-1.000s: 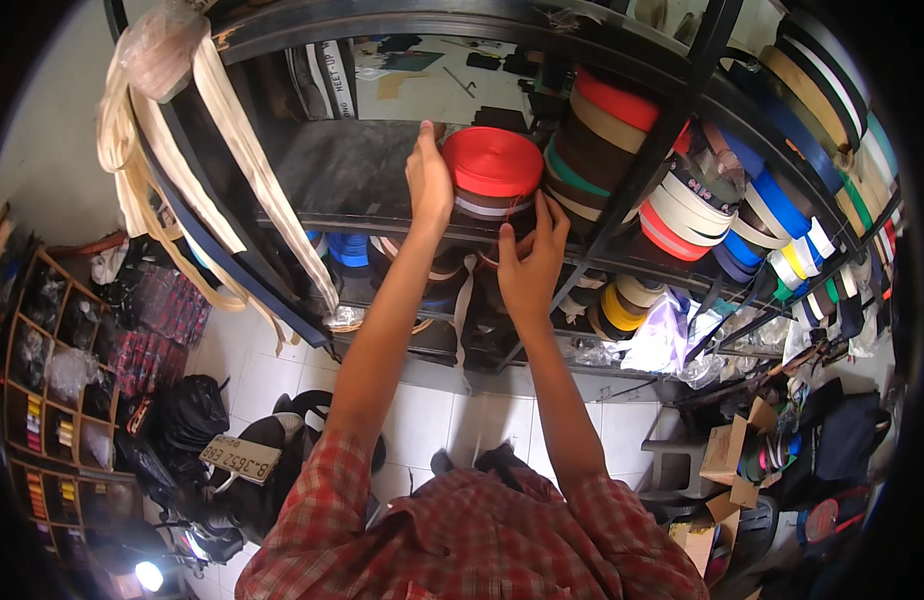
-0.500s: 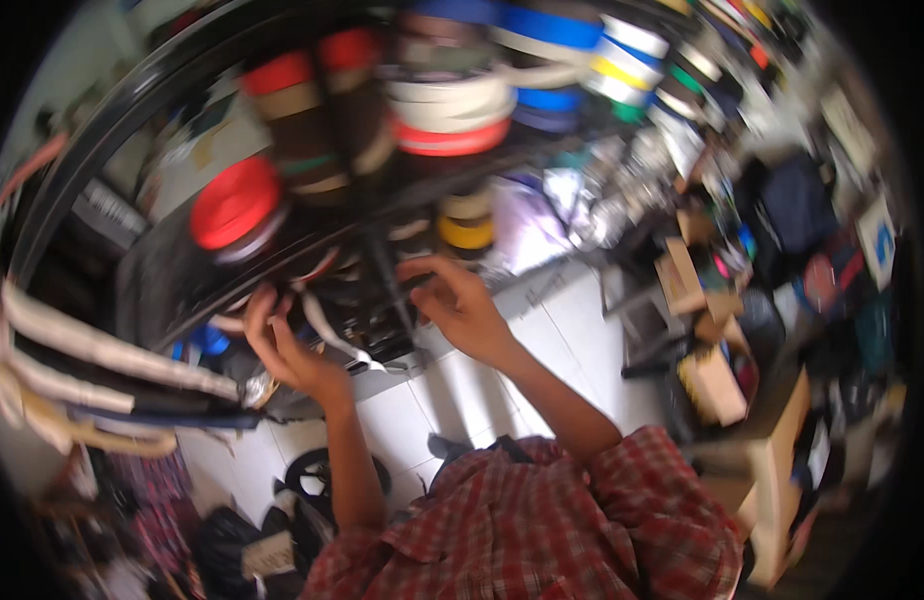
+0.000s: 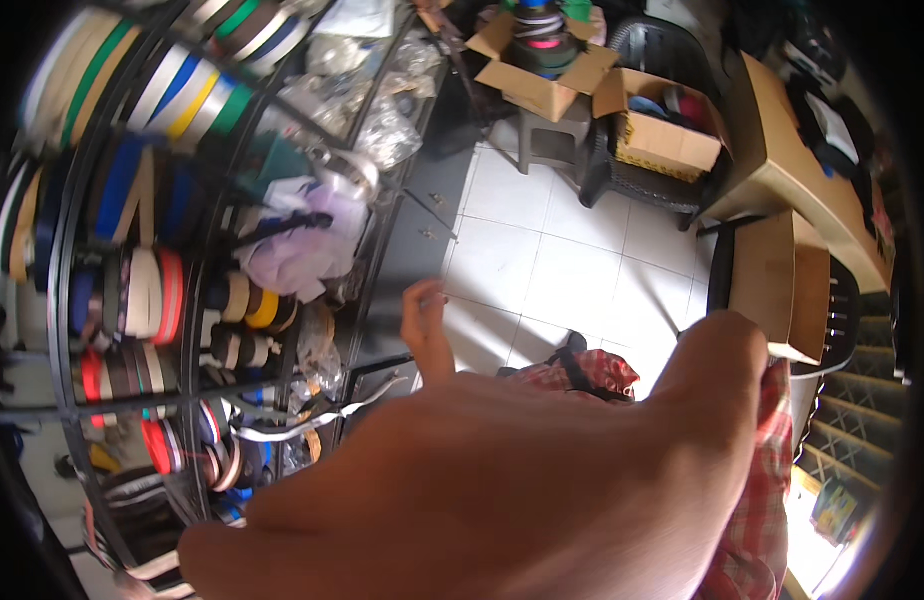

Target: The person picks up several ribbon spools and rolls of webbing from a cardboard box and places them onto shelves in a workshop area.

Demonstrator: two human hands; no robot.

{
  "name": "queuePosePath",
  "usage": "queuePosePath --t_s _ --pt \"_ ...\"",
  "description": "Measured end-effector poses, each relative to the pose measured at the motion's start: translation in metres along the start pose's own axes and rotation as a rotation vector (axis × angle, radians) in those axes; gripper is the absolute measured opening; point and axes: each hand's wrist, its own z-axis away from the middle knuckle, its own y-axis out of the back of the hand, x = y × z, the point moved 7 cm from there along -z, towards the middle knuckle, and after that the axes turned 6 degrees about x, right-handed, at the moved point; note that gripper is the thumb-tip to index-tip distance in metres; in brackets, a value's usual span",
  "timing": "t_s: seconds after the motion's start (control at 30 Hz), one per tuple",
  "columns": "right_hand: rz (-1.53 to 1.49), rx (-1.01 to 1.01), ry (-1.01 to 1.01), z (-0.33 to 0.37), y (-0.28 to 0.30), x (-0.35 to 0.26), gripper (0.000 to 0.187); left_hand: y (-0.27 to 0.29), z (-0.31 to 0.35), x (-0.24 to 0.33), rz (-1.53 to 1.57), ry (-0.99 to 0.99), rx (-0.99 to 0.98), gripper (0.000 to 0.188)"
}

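1. Risk of a snag, by judgement: white strap (image 3: 282, 434) looping out of the black shelving (image 3: 60, 330) toward the left hand (image 3: 425, 325), near enough to catch on a leftward swing.
2. Risk of a topple: red roll (image 3: 160, 447) on the shelving at the lower left of the frame, well apart from the left hand; likely to slip if knocked or dragged along with the strap.
3. Risk of a blind reach: right hand (image 3: 382, 490) looming across the lower middle, hiding most of the left arm and whatever lies below.
4. Left pose: just left of the frame's centre, fingers upward and loosely bent, beside the white tiled floor (image 3: 572, 260); nothing visible in the grasp.
5. Right pose: raised close to the camera, elbow bent at right of centre, checked sleeve (image 3: 772, 450) beyond; blurred, so impossible to tell whether spread or gripping.
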Motion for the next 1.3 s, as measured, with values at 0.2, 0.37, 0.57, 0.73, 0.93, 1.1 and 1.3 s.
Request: queuePosePath --t_s 0.2,0.37,0.57,0.73,0.93,1.1,1.3 --pt "0.165 0.129 -0.039 0.071 0.084 -0.027 0.023 -0.154 0.003 0.003 0.049 0.046 -0.370 0.018" --pt "0.254 0.264 -0.158 0.117 0.148 -0.022 0.024 -0.237 0.007 -0.021 0.075 0.175 -0.579 0.018" --pt "0.325 0.571 -0.538 0.194 0.255 0.047 0.024 -0.301 -0.025 -0.062 0.090 0.244 -0.646 0.020" --pt "0.474 0.897 -0.773 0.248 0.322 0.096 0.006 -0.384 -0.063 -0.064 0.100 0.372 -0.794 0.017" --pt "0.855 1.142 -0.300 0.190 0.387 0.034 0.030 -0.465 -0.139 -0.066 0.124 0.266 -0.923 0.017" --pt "1.016 0.998 -0.339 0.169 0.415 0.045 0.028 -0.520 -0.184 -0.067 0.095 0.324 -0.959 0.020" --pt "1.081 0.964 -0.391 0.163 0.459 0.057 0.026 -0.590 -0.175 -0.068 0.125 0.409 -1.101 0.020"
